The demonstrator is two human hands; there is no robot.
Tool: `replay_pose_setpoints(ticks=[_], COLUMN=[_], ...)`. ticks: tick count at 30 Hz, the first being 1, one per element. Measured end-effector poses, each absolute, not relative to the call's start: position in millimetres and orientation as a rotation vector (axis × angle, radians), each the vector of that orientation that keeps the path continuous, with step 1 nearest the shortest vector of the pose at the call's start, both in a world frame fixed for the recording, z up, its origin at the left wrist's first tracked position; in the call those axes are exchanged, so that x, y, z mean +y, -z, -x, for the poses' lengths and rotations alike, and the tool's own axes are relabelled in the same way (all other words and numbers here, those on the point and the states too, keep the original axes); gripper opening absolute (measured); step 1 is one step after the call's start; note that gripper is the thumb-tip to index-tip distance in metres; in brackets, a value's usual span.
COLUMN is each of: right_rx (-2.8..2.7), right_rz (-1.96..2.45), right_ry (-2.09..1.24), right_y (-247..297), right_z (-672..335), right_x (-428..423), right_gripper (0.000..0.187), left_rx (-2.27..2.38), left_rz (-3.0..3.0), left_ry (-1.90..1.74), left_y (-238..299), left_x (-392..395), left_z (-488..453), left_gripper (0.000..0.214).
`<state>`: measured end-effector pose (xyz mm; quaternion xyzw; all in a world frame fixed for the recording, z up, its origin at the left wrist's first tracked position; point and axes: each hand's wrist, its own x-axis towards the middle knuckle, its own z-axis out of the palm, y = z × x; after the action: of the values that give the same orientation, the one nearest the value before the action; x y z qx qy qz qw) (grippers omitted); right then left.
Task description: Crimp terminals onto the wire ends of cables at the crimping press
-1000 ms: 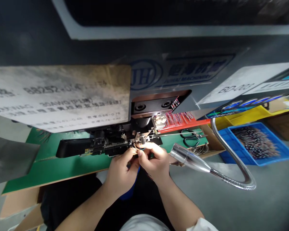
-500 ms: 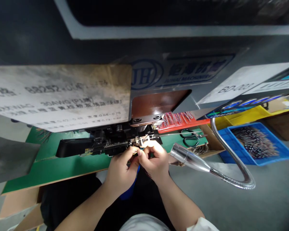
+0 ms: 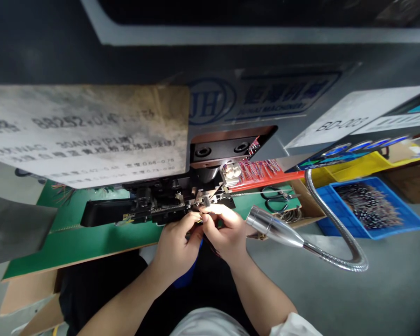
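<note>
My left hand [image 3: 177,247] and my right hand [image 3: 226,233] pinch together in front of the black jaws of a wire crimping machine [image 3: 164,205]. Between my fingertips run thin coloured wires [image 3: 199,219], their ends close to the metal tooling [image 3: 206,201]. Much of the wire is hidden by my fingers. A blue wire bundle [image 3: 188,275] hangs below my hands. To the right, a red comb holder [image 3: 262,175] carries a row of multicoloured wires.
A green mat [image 3: 91,242] lies under the machine, with black-handled scissors [image 3: 273,198] and a wire coil [image 3: 290,214] to the right. A gooseneck lamp [image 3: 276,233] arcs near my right hand. A blue crate of wires [image 3: 369,207] and a yellow tray [image 3: 350,165] stand further right.
The machine's black press block dropped and has risen again, exposing its bolts. My hands have stayed pinched on the wires, and the view has shifted slightly.
</note>
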<state>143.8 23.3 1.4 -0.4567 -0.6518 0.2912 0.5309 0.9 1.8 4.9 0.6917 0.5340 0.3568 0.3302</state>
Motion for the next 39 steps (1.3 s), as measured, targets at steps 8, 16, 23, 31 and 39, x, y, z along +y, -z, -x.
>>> replay_pose_setpoints(ticks=[8, 16, 23, 31, 39], right_rx=[-1.589, -1.703, -1.795, -1.788, -1.640], right_rz=[1.065, 1.022, 1.018, 1.034, 1.115], right_ry=[-0.644, -0.521, -0.367, -0.357, -0.718], right_y=[1.2, -1.1, 1.8, 1.1, 2.3], right_z=[-144.3, -149.0, -152.7, -152.7, -153.0], right_x=[25.2, 25.1, 28.8, 30.2, 28.2], right_gripper=[0.013, 0.017, 0.020, 0.016, 0.013], left_rx=[1.416, 1.457, 1.457, 1.479, 1.440], left_rz=[-1.797, -1.800, -1.808, -1.834, -1.858], left_ry=[-0.925, -0.934, -0.966, -0.969, -0.976], left_y=[-6.2, -6.9, -7.8, -8.2, -6.2], left_x=[0.1, -0.7, 0.5, 2.8, 4.0], left_z=[-2.0, -3.8, -5.5, -5.9, -1.4], left_gripper=[0.016, 0.012, 0.014, 0.016, 0.021])
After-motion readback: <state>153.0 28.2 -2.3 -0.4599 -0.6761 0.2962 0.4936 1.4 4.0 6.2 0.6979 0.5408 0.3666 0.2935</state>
